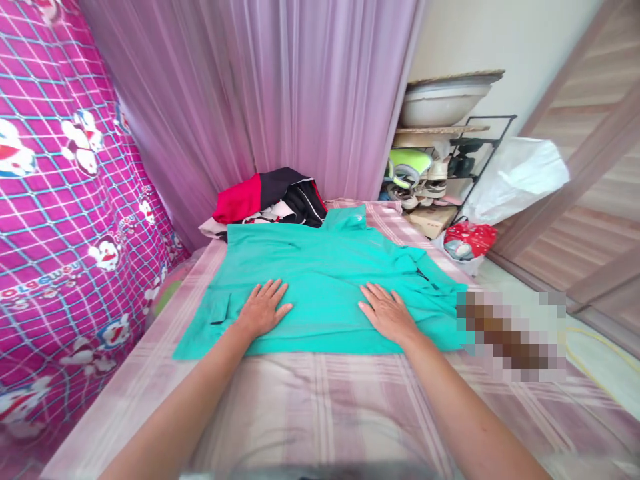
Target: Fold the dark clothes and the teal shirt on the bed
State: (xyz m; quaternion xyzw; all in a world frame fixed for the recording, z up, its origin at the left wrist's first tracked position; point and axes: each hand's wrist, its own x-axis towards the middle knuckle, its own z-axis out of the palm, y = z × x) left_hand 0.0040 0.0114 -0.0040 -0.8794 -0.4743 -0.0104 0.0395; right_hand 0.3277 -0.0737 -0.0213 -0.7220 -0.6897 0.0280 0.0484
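A teal garment [310, 267] lies spread flat and lightly creased across the striped sheet [310, 407], its near edge almost straight. A collar-like part bearing a small pale mark juts out at the far side; dark trim shows near its left and right ends.

- I'm facing a pink plaid sheet [310, 413], stretching toward twelve o'clock.
- On it, a teal garment [323, 287] is lying spread at twelve.
- Bunched clothes [273, 195] are resting at eleven.
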